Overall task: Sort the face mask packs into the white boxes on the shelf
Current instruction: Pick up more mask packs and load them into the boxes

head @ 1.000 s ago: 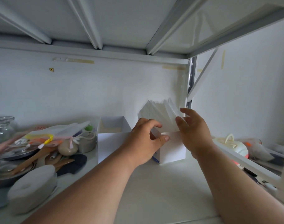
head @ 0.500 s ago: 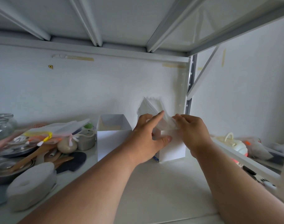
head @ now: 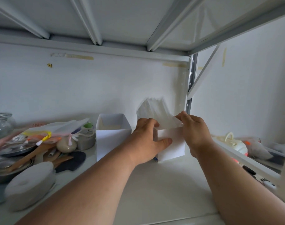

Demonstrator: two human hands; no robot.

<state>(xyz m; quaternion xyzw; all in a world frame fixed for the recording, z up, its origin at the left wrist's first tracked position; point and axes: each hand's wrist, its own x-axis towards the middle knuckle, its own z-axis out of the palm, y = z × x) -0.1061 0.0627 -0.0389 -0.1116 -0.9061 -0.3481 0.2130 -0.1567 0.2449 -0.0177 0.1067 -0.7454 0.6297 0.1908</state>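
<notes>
Two white boxes stand on the shelf. The left box [head: 113, 140] is open, with something pale low inside. The right box [head: 171, 143] holds several white face mask packs [head: 154, 111] that stick up out of it, leaning toward the back wall. My left hand [head: 146, 140] grips the right box's front left corner, thumb across its front face and fingers curled over the rim. My right hand [head: 193, 132] is at the box's right side and pinches the front pack's upper corner at the rim.
Clutter fills the shelf's left part: a glass jar [head: 1, 125], metal dishes, wooden spoons [head: 33, 153], a plastic bag, a white roll [head: 29, 184]. A shelf upright [head: 189, 88] stands right of the boxes. Beyond it lie more odds and ends [head: 236, 145].
The fanned packs have been pushed together and down into the right box. My left hand dropped from the packs to grip the box; my right hand moved to its right rim.
</notes>
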